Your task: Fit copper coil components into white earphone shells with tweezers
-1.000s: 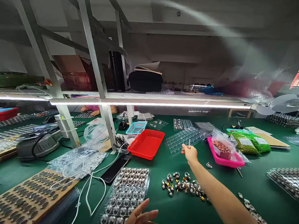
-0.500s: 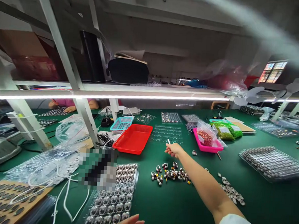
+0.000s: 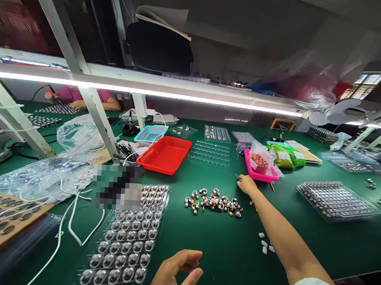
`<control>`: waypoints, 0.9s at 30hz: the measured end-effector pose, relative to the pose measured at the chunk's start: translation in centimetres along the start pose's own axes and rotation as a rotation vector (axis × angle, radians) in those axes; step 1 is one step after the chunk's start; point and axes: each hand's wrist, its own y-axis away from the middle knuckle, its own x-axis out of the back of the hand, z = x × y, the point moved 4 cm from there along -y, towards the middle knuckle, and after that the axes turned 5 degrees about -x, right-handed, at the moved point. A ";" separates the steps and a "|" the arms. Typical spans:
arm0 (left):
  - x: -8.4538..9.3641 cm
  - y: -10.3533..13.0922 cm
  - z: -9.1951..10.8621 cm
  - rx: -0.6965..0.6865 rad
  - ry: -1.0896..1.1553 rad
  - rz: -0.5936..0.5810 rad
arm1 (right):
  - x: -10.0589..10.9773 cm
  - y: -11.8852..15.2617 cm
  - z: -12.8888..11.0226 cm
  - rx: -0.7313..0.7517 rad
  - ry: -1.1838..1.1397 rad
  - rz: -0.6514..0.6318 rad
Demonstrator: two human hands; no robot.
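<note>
My right hand reaches out over the green table, just left of the pink tray. Its fingers are pinched at a small dark and pale piece, too small to name. Low in the view, my left hand is empty, with thumb and forefinger curved apart. Between the hands lies a loose pile of small earphone-like parts with white rings and yellow bits. Small white pieces lie below my right forearm, which may hide more. A clear blister tray of shiny round parts is left of my left hand.
A red basket and a turquoise basket stand farther back. Stacked blister trays are at right, green bags behind the pink tray. White cables trail at left. A lit shelf edge crosses above; a co-worker sits behind.
My right hand has moved right, towards the pink tray; the white stick-like thing at its fingertips no longer shows. My left hand has come farther into view. The view has tilted down.
</note>
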 end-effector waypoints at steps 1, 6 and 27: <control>-0.3 -0.2 0.0 0.005 -0.025 -0.009 | -0.4 0.4 -0.2 0.034 0.001 -0.014; -0.7 -0.5 0.0 0.056 -0.089 -0.033 | -1.4 2.9 -1.4 0.190 -0.109 -0.135; -3.0 -2.1 -1.1 0.152 0.315 0.032 | -5.3 22.8 -5.8 0.219 -1.106 -0.540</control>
